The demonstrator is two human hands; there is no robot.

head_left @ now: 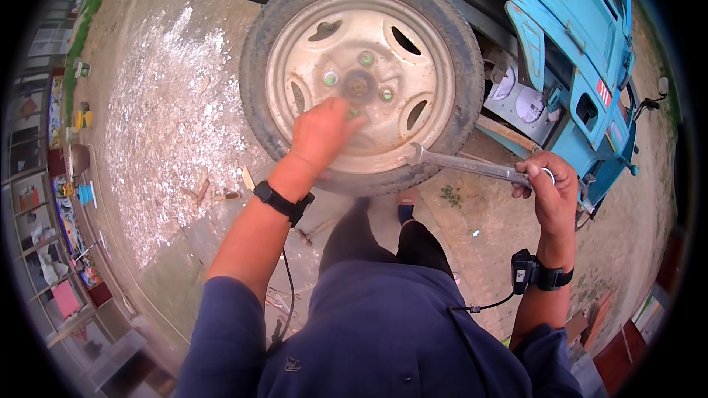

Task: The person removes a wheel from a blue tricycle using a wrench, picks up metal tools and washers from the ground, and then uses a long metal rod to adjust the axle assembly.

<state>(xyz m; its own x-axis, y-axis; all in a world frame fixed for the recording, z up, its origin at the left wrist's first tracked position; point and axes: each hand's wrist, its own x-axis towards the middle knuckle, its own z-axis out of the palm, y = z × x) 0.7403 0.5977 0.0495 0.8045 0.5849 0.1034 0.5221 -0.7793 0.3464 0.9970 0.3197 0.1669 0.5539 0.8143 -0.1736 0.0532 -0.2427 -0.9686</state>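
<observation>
A pale, rust-spotted wheel (346, 26) with a dark tyre (258, 66) stands in front of me. Its centre carries a dark hub (359, 86). Around the hub sit green-marked lug nuts, one at the top (366, 59). My left hand (323, 129) reaches over the lower left of the wheel, its fingertips closed around the lowest green lug nut (352, 113); motion blurs them somewhat. In my right hand (552, 186) is a long silver combination wrench (476, 166), gripped near its ring end. The wrench's open end lies over the wheel's lower edge.
The light-blue vehicle body (546, 7) spans the top and right. Pale-splotched concrete (166, 103) lies on the left, with scraps of wood (199, 191) and a hammer (304, 236) on the ground. Cables run from bands on both my wrists.
</observation>
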